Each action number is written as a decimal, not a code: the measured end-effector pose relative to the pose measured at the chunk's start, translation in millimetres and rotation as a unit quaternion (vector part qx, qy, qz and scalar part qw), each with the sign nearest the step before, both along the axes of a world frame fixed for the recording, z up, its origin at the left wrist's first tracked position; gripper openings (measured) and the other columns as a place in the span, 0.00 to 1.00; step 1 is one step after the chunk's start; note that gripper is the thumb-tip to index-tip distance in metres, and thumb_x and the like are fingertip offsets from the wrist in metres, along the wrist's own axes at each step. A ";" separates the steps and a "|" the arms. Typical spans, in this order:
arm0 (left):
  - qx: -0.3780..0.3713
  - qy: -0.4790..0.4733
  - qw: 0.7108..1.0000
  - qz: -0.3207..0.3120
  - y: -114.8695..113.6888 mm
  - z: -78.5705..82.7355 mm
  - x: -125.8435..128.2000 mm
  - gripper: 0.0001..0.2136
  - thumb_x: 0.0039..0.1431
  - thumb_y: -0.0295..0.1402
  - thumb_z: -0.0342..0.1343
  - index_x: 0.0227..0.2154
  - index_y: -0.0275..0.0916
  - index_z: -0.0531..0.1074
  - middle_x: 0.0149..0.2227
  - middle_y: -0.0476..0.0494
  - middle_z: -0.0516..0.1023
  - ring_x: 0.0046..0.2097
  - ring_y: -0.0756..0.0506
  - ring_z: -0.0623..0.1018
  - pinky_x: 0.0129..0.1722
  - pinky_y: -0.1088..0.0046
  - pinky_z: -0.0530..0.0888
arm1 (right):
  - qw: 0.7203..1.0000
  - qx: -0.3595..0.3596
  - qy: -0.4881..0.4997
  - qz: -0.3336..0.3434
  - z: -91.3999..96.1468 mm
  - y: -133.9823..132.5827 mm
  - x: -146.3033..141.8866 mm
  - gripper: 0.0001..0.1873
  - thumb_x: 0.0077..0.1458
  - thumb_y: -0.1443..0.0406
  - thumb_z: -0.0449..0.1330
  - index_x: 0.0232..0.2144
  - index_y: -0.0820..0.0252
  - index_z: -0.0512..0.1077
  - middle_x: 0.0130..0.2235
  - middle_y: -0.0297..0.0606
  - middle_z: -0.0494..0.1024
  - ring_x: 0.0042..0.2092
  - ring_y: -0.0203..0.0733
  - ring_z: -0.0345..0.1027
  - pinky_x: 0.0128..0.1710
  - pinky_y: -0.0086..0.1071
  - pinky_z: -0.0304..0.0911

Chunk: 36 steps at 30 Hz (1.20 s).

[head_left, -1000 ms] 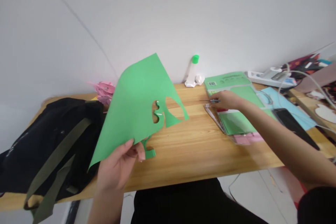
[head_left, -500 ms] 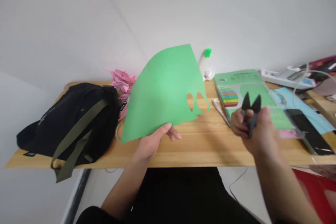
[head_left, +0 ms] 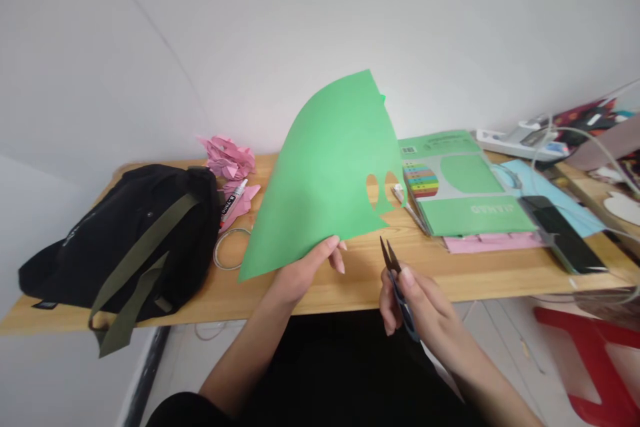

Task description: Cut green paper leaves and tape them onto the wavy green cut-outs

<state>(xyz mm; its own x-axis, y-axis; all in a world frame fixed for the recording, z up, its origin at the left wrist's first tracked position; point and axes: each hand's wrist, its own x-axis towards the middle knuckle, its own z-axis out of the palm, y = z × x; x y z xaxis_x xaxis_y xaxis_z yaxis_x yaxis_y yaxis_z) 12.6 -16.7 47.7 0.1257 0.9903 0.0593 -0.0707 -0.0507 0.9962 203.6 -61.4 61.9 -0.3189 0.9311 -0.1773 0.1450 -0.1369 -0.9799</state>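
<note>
A large sheet of green paper (head_left: pixel 320 167) is raised above the table, bowed along its upper left side, with two oval holes and a jagged cut edge at its lower right. My left hand (head_left: pixel 310 265) pinches its bottom edge, thumb in front and fingers behind. In my right hand (head_left: pixel 420 303) is a pair of small thread snips (head_left: pixel 404 303), dark blades pointing up and slightly parted. The blade tips are just below the paper's cut corner, apart from it.
A black bag (head_left: pixel 150 240) lies at the left, beside pink paper scraps (head_left: pixel 230 157), a glue tube (head_left: pixel 233 203) and a tape roll (head_left: pixel 233 249). On the right are a green paper pack (head_left: pixel 475 213), a phone (head_left: pixel 565 233), a power strip (head_left: pixel 520 143) and cables.
My right hand has brought the snips left and down, close to the paper's cut corner, and their blades are nearer together. My left hand keeps hold of the sheet. The view has shifted slightly.
</note>
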 end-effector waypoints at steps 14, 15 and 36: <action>0.015 0.082 0.996 0.031 -3.1 6.3 11.8 0.15 0.62 0.44 0.50 0.24 0.43 0.72 0.21 0.52 0.73 0.29 0.47 0.73 0.46 0.66 0.68 | 0.997 0.009 0.074 -0.035 9.0 21.3 -36.6 0.22 0.62 0.46 0.42 0.29 0.55 0.59 0.15 0.27 0.65 0.15 0.31 0.54 0.15 0.25 0.52; 0.016 0.084 0.996 0.032 -3.2 5.8 12.4 0.15 0.62 0.44 0.50 0.23 0.43 0.71 0.21 0.52 0.72 0.29 0.47 0.72 0.46 0.66 0.68 | 0.996 0.011 0.078 -0.045 9.1 21.8 -37.5 0.23 0.61 0.45 0.42 0.29 0.55 0.59 0.15 0.26 0.64 0.15 0.31 0.54 0.14 0.25 0.51; 0.000 0.044 0.999 0.015 -1.8 6.4 13.9 0.14 0.63 0.43 0.50 0.26 0.42 0.74 0.21 0.53 0.73 0.28 0.49 0.72 0.43 0.68 0.69 | 0.992 0.012 0.108 -0.066 2.9 28.2 -36.0 0.22 0.62 0.47 0.44 0.26 0.56 0.59 0.13 0.25 0.61 0.14 0.29 0.49 0.14 0.24 0.47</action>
